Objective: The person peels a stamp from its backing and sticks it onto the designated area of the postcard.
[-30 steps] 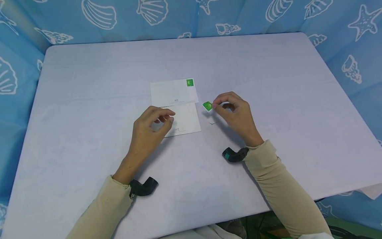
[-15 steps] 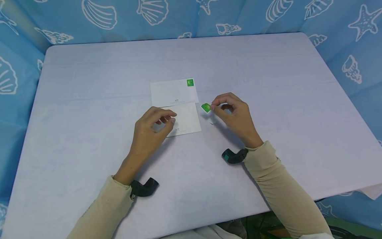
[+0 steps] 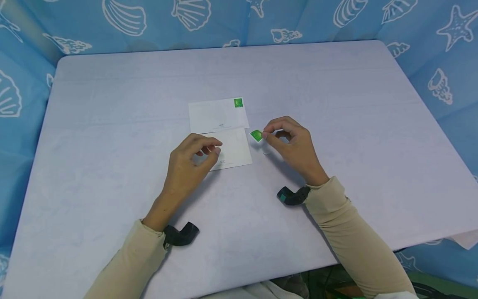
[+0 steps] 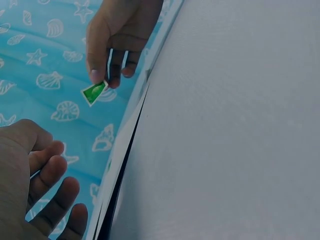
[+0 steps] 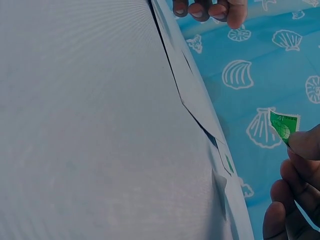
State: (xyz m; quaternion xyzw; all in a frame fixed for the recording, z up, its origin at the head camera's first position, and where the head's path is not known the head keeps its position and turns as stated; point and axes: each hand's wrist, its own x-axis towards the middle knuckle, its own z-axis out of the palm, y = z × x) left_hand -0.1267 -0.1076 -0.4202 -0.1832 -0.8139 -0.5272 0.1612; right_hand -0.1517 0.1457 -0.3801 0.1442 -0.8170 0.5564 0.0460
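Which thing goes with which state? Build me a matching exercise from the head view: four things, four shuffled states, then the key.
1. right hand
2. left hand
3. far white paper
4. near white paper

A. bears a green corner stamp
B. is partly hidden behind a hand
C. pinches a loose green stamp
D. holds nothing

Pairs: 1-C, 2-D, 3-A, 4-B

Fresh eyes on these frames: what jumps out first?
First, the bright green stamp pinched in the right hand, just right of the nearer white paper in the head view. Then a second green stamp at the upper right corner of the farther white paper, and the shell-patterned blue curtain behind the table.
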